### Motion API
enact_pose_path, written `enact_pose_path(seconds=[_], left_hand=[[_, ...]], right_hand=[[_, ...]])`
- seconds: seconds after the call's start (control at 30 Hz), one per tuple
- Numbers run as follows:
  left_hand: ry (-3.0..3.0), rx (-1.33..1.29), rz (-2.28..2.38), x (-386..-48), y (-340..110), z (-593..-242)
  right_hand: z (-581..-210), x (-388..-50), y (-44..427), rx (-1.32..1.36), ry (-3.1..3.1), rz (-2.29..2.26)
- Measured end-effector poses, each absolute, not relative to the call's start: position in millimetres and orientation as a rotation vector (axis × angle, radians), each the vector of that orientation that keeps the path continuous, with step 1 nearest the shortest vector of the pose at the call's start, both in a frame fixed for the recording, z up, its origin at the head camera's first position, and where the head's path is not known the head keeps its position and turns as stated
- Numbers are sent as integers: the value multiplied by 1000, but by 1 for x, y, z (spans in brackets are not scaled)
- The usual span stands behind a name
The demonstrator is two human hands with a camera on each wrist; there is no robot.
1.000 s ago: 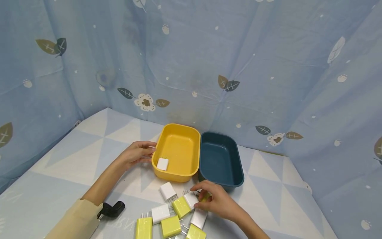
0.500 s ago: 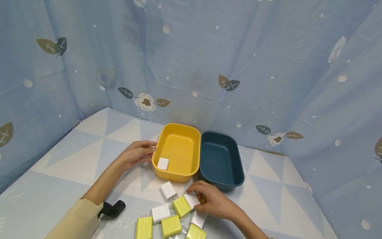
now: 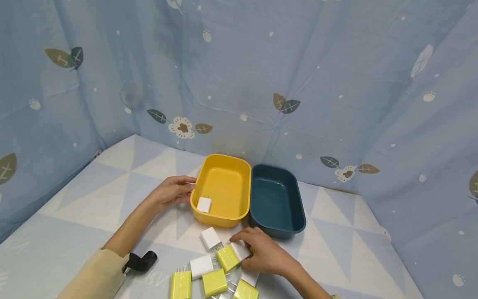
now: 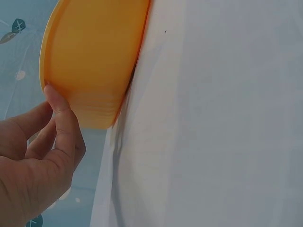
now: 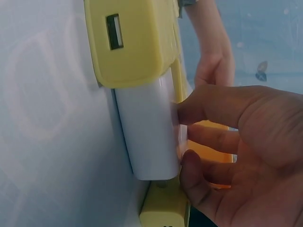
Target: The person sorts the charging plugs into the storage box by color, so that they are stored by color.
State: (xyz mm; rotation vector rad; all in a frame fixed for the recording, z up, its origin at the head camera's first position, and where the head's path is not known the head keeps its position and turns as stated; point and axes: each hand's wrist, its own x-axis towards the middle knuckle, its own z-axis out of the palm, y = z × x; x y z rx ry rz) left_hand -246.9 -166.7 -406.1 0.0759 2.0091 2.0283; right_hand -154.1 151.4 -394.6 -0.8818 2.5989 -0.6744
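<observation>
A yellow bin [image 3: 224, 191] stands beside a dark blue bin [image 3: 276, 199], with one white plug charger [image 3: 203, 204] inside the yellow one. My left hand [image 3: 171, 192] touches the yellow bin's left outer side near the rim, as the left wrist view also shows. In front of the bins lies a cluster of white and yellow-green plug chargers. Among them, my right hand [image 3: 266, 253] pinches a white charger [image 3: 240, 250] between thumb and index finger, though its palm hides part of the pile. In the right wrist view, another white charger [image 5: 147, 132] lies close to the thumb.
Yellow-green chargers [image 3: 181, 285] and white ones [image 3: 201, 266] extend to the lower edge of the head view. A black device [image 3: 140, 262] is strapped at my left wrist. The patterned cloth [image 3: 93, 203] covers the table, and a blue curtain [image 3: 239, 74] hangs behind.
My right hand has shifted slightly left over the pile, its thumb and index finger coming around the white charger. My left hand stays at the yellow bin.
</observation>
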Motion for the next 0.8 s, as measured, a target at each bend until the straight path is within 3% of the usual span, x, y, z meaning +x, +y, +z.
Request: enact_pose_path(seconds=[0.8], left_hand=[[1996, 70, 2036, -245, -166, -404]], right_hand=[[-396, -147, 162, -798, 2627, -927]])
